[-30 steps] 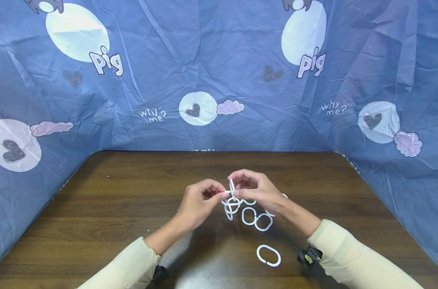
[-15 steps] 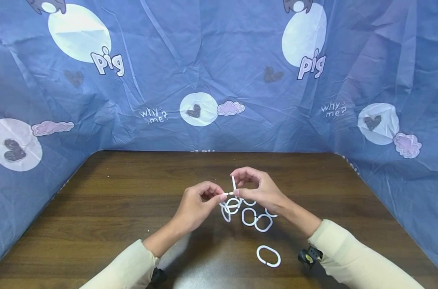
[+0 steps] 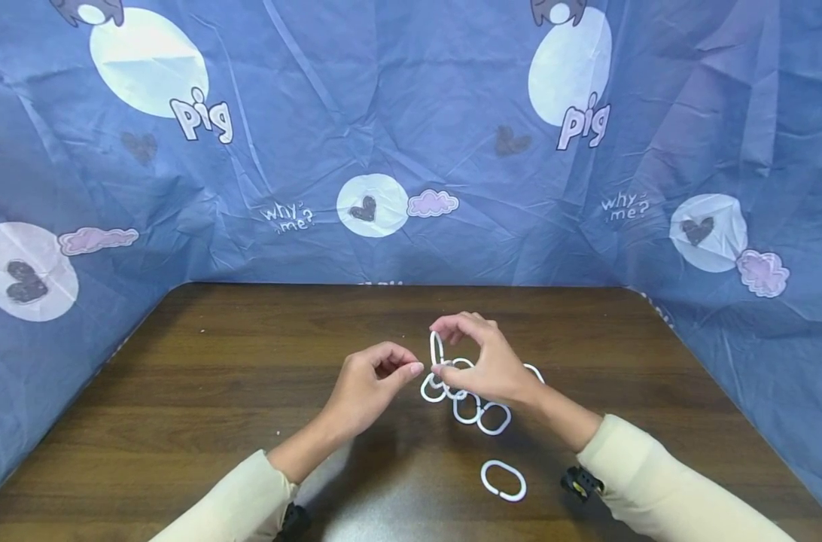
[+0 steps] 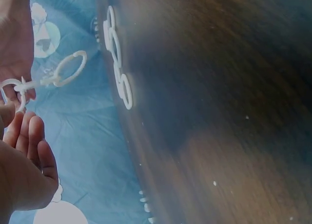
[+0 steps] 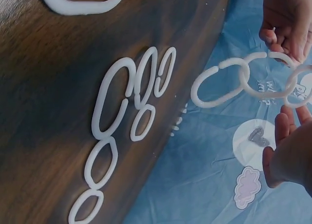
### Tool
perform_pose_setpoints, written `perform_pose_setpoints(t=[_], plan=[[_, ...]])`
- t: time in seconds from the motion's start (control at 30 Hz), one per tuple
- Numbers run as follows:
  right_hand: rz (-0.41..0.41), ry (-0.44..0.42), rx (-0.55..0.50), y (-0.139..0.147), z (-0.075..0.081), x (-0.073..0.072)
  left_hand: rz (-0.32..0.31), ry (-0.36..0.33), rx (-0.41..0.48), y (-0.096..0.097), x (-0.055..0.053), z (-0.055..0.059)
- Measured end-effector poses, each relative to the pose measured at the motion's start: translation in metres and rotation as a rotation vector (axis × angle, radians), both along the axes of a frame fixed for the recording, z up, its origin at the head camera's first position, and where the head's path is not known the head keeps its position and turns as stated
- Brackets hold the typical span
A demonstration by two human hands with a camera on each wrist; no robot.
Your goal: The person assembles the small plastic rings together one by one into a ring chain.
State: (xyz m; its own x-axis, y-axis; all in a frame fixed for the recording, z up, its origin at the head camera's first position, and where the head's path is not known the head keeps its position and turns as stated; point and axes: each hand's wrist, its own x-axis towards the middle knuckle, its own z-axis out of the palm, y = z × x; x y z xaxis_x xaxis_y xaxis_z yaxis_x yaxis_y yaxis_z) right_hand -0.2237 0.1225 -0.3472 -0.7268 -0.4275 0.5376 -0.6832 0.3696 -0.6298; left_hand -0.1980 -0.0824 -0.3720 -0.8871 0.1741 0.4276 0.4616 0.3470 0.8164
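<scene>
In the head view, my right hand [image 3: 484, 360] holds a white plastic chain link [image 3: 432, 348] on edge between thumb and fingertips, above the table. More linked white links [image 3: 424, 391] hang from it; the right wrist view shows part of this chain [image 5: 207, 106] against the curtain. My left hand [image 3: 366, 388] is just left of the chain, thumb and forefinger close together, with a small gap to the links and nothing visibly held. Its fingers [image 4: 38, 131] are loosely curled in the left wrist view. Each link has a small gap in its loop.
On the brown table [image 3: 248, 421], several white links lie below the right hand, including a joined pair with a right-hand link [image 3: 509, 418]. One separate link [image 3: 484, 474] lies nearer the front edge. A blue printed curtain [image 3: 282, 150] surrounds the table's back and sides.
My left fingertips have come off the link they were pinching. The chain now hangs from my right hand, and its lower links have swung right.
</scene>
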Motion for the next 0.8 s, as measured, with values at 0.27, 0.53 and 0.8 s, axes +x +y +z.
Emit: perform_pose_setpoints(t=[0.27, 0.53, 0.8], plan=[[0.009, 0.133, 0.07, -0.001, -0.002, -0.001, 0.005, -0.018, 0.009, 0.004, 0.0, 0.003], [0.005, 0.233, 0.137, -0.002, -0.004, -0.002, -0.01, -0.049, 0.039, 0.006, -0.001, 0.003], [0.01, 0.312, 0.148, -0.004, -0.005, -0.003, -0.073, -0.24, 0.186, 0.011, -0.003, 0.008]])
